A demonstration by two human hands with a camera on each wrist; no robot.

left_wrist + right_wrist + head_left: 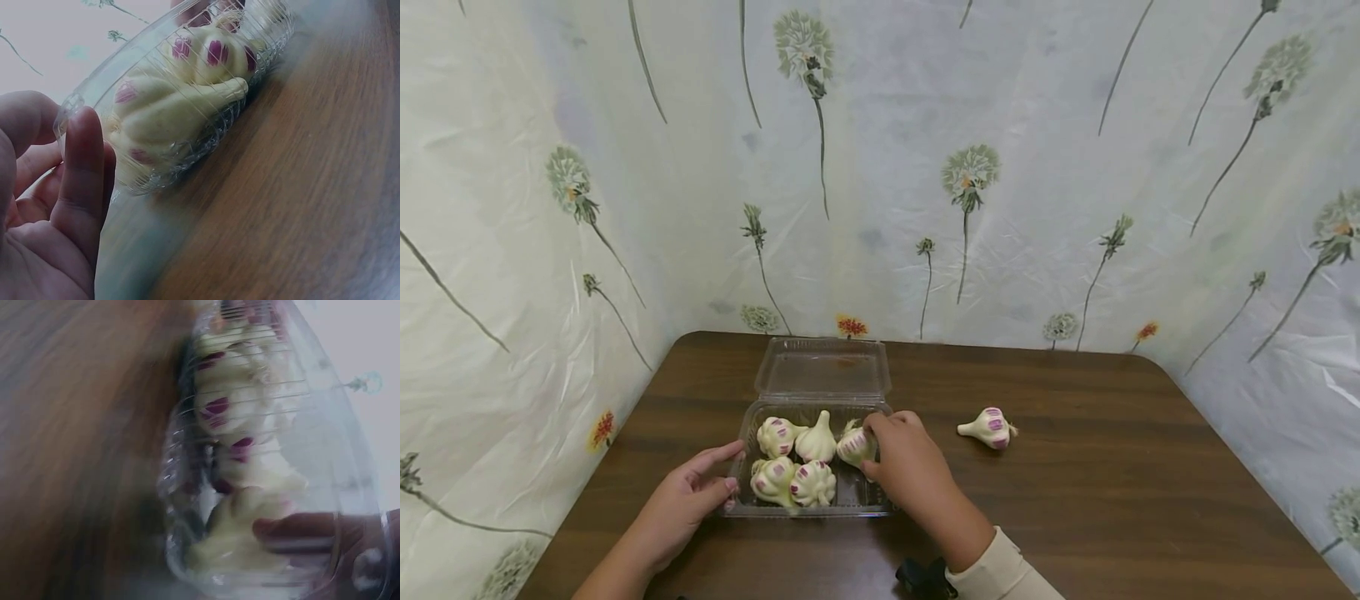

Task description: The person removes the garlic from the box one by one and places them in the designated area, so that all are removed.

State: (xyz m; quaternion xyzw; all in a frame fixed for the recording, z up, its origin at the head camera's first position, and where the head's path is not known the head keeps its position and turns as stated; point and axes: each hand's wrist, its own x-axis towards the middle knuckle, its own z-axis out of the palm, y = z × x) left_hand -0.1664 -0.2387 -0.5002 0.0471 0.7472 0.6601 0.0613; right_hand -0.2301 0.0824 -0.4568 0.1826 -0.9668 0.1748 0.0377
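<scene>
A clear plastic clamshell container [747, 417] lies on the table with its lid [822, 367] folded back. Several garlic bulbs [816, 437] with purple marks are inside. My left hand [681, 500] pinches the container's left rim between thumb and fingers, as the left wrist view [69, 181] also shows. Reaching over the right wall, my right hand [913, 462] grips a garlic bulb [854, 447] at the right of the upper row. In the blurred right wrist view, a finger [300, 528] touches a bulb inside the container. One more garlic bulb [988, 428] lies outside, to the right.
The dark wooden table [1075, 500] has its far edge against a floral curtain [880, 167], which also runs along both sides. A black object [923, 577] is beside the right sleeve [1000, 571] near the front.
</scene>
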